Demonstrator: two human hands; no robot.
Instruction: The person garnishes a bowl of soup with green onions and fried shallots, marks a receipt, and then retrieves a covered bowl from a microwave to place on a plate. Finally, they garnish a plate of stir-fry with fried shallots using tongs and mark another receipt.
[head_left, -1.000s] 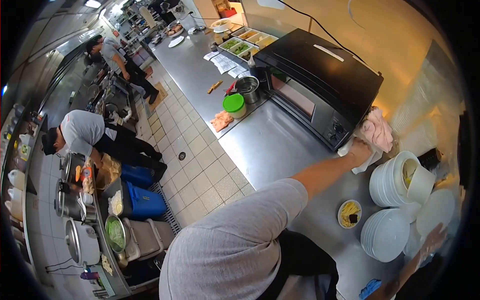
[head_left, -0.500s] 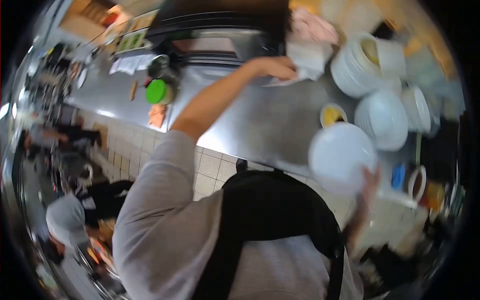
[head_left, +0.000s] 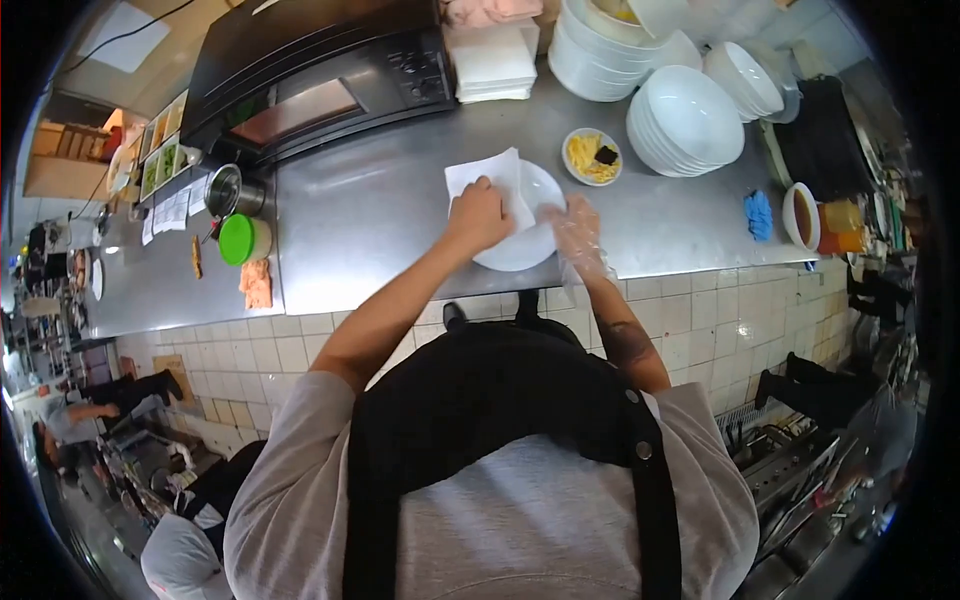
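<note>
In front of me on the steel counter is a round white plate (head_left: 522, 255). My left hand (head_left: 480, 213) has its fingers curled on a white paper napkin (head_left: 475, 172) and presses it onto the plate's left side. A clear plastic glove covers my right hand (head_left: 582, 235), which grips the plate's right rim; the thumb and fingertips are slightly blurred. Just beyond that hand stands a small white bowl (head_left: 592, 157) with yellow shreds and a dark piece in it. Farther back, a stack of white napkins (head_left: 495, 65) sits beside a black oven (head_left: 330, 85).
Stacked white bowls (head_left: 685, 125) and more stacked dishes (head_left: 600, 60) stand at the back right. A blue crumpled cloth (head_left: 757, 215) lies near a bowl of brown liquid (head_left: 800, 215). At left are a green-lidded tub (head_left: 238, 240) and an orange cloth (head_left: 256, 284). Another person (head_left: 185, 560) is at lower left.
My left hand has come back from the napkin stack with a napkin, now against the plate. My right hand has brought the plate leftward in front of me. The view has turned.
</note>
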